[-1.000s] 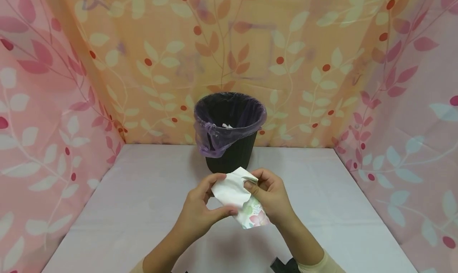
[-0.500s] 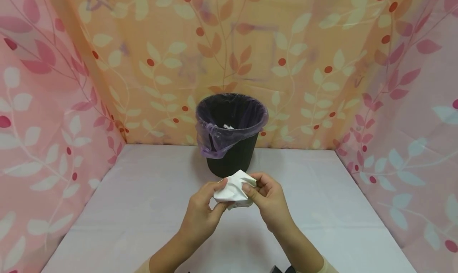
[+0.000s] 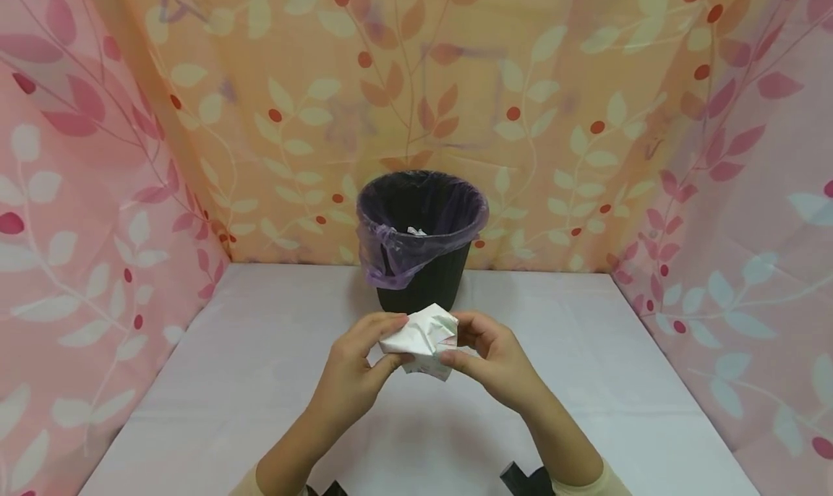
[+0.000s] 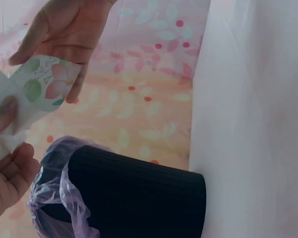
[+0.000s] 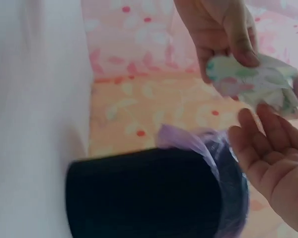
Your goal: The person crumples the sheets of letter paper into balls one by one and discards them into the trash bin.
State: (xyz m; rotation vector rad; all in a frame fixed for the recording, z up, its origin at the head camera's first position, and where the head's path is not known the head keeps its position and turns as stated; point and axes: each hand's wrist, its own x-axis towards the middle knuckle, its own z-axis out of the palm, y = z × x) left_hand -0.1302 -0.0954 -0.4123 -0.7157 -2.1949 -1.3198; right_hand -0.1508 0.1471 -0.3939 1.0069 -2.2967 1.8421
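Note:
A folded, creased piece of floral-printed paper (image 3: 426,337) is held up between both hands, in front of the bin. One face is white; pink flowers and green leaves show on the other in the left wrist view (image 4: 49,84). My left hand (image 3: 351,362) pinches its left side, thumb below and fingers above. At its right edge my right hand (image 3: 494,358) has the thumb on the near side and the fingers on the far side. The right wrist view shows several right fingertips (image 5: 265,114) at the paper's edge, with the palm turned to the camera.
A black waste bin (image 3: 423,272) with a purple plastic liner (image 3: 397,261) stands at the back middle of the white table (image 3: 260,358). Some white scrap (image 3: 415,231) lies inside. Patterned cloth walls (image 3: 293,120) enclose the table at the back and both sides.
The paper has been turned and folded from a larger, flatter shape with its floral corner pointing down into a smaller crumpled one. My right thumb has moved lower along its edge.

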